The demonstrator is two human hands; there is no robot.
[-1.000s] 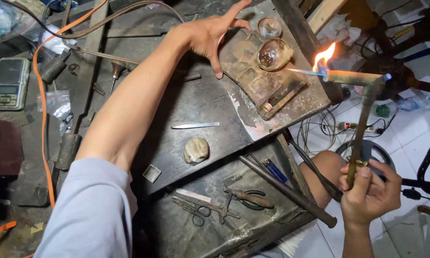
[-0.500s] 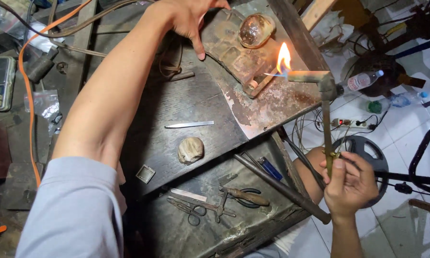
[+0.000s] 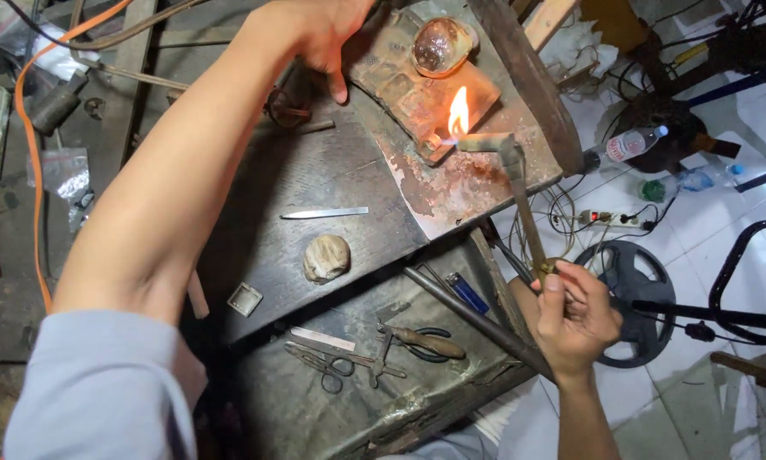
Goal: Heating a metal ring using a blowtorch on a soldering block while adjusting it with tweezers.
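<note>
My right hand [image 3: 573,319] grips the lower end of a long metal gas torch [image 3: 519,200]. Its bent nozzle points left and a yellow flame [image 3: 458,115] burns over a scorched reddish fire block [image 3: 400,81] on the workbench. A round glossy brown crucible [image 3: 439,44] sits at the far end of that block. My left hand [image 3: 323,30] reaches across the bench with the arm stretched out. Its fingers rest on the block's near-left edge and hold nothing that I can see.
On the dark bench lie a thin metal strip [image 3: 325,213], a beige lump [image 3: 326,257] and a small square tin [image 3: 244,299]. The lower tray holds scissors [image 3: 323,366], pliers [image 3: 421,341], a blue lighter [image 3: 466,292]. An orange cable [image 3: 29,153] runs left; a plastic bottle [image 3: 630,145] lies on the floor.
The torch and its flame have swung left from beyond the bench edge to over the fire block. My left hand stays at the block.
</note>
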